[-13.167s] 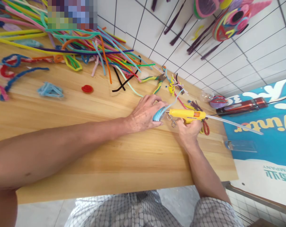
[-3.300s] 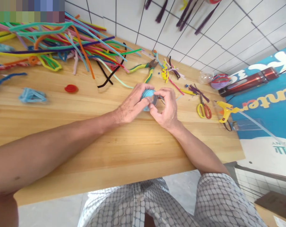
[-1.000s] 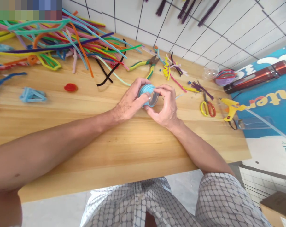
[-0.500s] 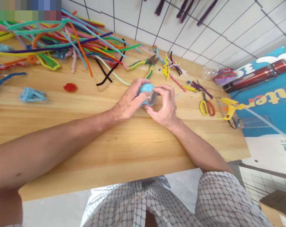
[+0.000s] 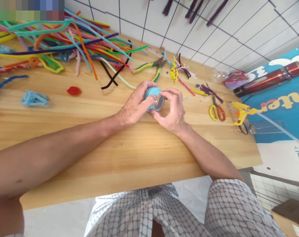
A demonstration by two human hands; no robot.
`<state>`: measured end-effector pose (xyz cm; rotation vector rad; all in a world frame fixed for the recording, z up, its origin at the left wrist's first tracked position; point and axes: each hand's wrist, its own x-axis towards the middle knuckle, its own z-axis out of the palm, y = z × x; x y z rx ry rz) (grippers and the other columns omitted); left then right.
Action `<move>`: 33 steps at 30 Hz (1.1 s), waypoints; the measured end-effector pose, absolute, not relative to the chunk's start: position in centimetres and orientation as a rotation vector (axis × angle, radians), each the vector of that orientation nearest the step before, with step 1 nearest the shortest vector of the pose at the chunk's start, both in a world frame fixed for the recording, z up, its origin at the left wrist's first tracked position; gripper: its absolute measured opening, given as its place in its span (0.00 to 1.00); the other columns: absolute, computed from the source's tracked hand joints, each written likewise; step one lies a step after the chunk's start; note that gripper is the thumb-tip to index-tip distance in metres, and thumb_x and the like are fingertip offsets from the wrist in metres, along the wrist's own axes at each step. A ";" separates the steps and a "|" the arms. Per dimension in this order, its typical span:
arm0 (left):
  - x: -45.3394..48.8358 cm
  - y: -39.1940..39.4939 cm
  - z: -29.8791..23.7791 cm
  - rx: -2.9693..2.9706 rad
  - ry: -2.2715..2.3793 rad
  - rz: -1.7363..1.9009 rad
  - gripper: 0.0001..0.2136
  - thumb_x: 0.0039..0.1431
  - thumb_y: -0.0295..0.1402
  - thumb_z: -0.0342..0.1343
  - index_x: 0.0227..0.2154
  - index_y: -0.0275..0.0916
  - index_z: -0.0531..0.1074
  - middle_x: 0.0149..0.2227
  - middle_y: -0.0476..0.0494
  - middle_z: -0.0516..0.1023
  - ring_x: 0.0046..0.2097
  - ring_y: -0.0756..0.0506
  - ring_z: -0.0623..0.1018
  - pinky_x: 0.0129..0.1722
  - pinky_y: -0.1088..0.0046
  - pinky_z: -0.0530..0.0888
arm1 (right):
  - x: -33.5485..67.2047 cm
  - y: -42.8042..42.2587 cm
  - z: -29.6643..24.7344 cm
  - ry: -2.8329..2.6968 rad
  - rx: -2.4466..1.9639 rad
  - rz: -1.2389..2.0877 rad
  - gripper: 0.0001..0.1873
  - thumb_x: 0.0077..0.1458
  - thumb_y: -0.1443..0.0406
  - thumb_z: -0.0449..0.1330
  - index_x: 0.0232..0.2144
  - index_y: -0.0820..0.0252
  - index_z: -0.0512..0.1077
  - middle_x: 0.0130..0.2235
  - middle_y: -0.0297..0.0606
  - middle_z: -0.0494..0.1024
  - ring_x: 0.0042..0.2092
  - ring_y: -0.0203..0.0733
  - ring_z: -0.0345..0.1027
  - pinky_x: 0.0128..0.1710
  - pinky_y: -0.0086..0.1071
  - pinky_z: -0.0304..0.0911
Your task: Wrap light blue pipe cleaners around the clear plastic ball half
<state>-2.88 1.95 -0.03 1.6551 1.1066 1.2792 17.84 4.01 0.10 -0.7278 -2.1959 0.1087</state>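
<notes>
Between my hands, just above or on the wooden table [image 5: 119,158], is a clear plastic ball [image 5: 160,102] partly wrapped in light blue pipe cleaner [image 5: 152,92]. My left hand [image 5: 137,104] grips its blue-wrapped side, thumb across the front. With thumb and fingertips, my right hand [image 5: 173,110] pinches the bare, see-through side. The ball's back and underside are hidden by my fingers. Beyond the hands lie pliers [image 5: 156,65] with green and yellow handles.
A heap of coloured pipe cleaners [image 5: 72,46] spreads at the back left. A red piece [image 5: 74,91] and a light blue bundle [image 5: 34,98] lie left. Scissors [image 5: 217,110], a yellow glue gun [image 5: 240,112], a clear ball [image 5: 220,76] and a red flask [image 5: 270,79] are right.
</notes>
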 end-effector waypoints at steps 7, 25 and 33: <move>-2.9 2.3 -0.5 1.638 1.037 1.345 0.16 0.71 0.40 0.59 0.58 0.44 0.73 0.61 0.40 0.79 0.65 0.35 0.77 0.71 0.48 0.73 | 17.7 4.0 0.1 -2.200 -0.702 0.083 0.34 0.60 0.60 0.71 0.65 0.50 0.64 0.59 0.49 0.71 0.61 0.61 0.71 0.58 0.63 0.77; -3.0 2.3 -0.5 1.644 1.076 1.330 0.14 0.73 0.41 0.58 0.57 0.45 0.75 0.59 0.40 0.81 0.63 0.37 0.80 0.68 0.55 0.76 | 17.7 4.1 -0.1 -2.204 -0.692 0.060 0.35 0.61 0.59 0.71 0.66 0.49 0.63 0.59 0.47 0.71 0.61 0.61 0.71 0.61 0.65 0.75; -3.0 2.5 -0.9 1.680 1.065 1.360 0.15 0.75 0.43 0.57 0.59 0.46 0.74 0.61 0.40 0.80 0.65 0.37 0.78 0.70 0.52 0.75 | 17.9 4.1 0.0 -2.235 -0.737 0.060 0.35 0.61 0.59 0.70 0.66 0.48 0.62 0.60 0.47 0.71 0.61 0.62 0.71 0.61 0.67 0.74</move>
